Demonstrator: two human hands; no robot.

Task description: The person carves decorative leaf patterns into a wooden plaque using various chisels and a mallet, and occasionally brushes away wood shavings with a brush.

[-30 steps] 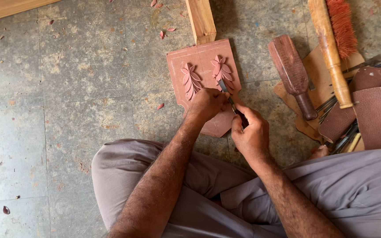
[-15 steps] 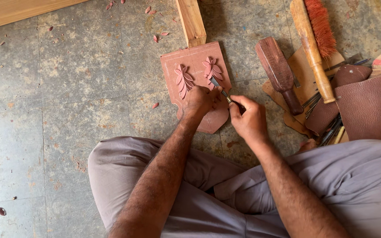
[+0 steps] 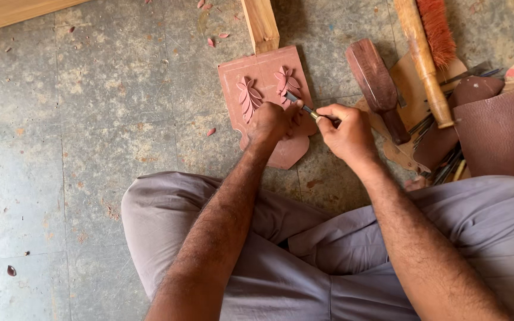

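I sit cross-legged on the floor (image 3: 60, 148), my grey trousers (image 3: 304, 261) filling the near edge of the view, both forearms reaching out over my knees.

My left hand (image 3: 272, 122) lies palm down on the near part of the wooden panel (image 3: 263, 74), fingers curled and pressing on it to steady it; it grasps nothing else. Just to its right, my right hand (image 3: 346, 131) is clenched around the handle of a small chisel (image 3: 301, 104), whose metal blade runs up and left from my fist and touches the panel's surface beside the right-hand carved leaf (image 3: 285, 80). My left fingertips sit right against the blade.

The reddish-brown panel lies flat on the floor, straight ahead of my knees, its rounded near end partly hidden under my left hand. A second carved leaf (image 3: 248, 98) sits to the left of the first.

To the right of the panel, beside my right hand, a dark wooden mallet (image 3: 379, 83) lies with its handle toward me. Further right are a brown leather roll (image 3: 495, 128) and a cluster of thin tools (image 3: 447, 166) partly tucked beneath it.

Beyond the panel, a pale wooden bar (image 3: 261, 24) touches its far edge. At the far right lies a long-handled brush (image 3: 426, 53) with orange bristles. Small wood chips (image 3: 211, 42) are scattered over the floor.
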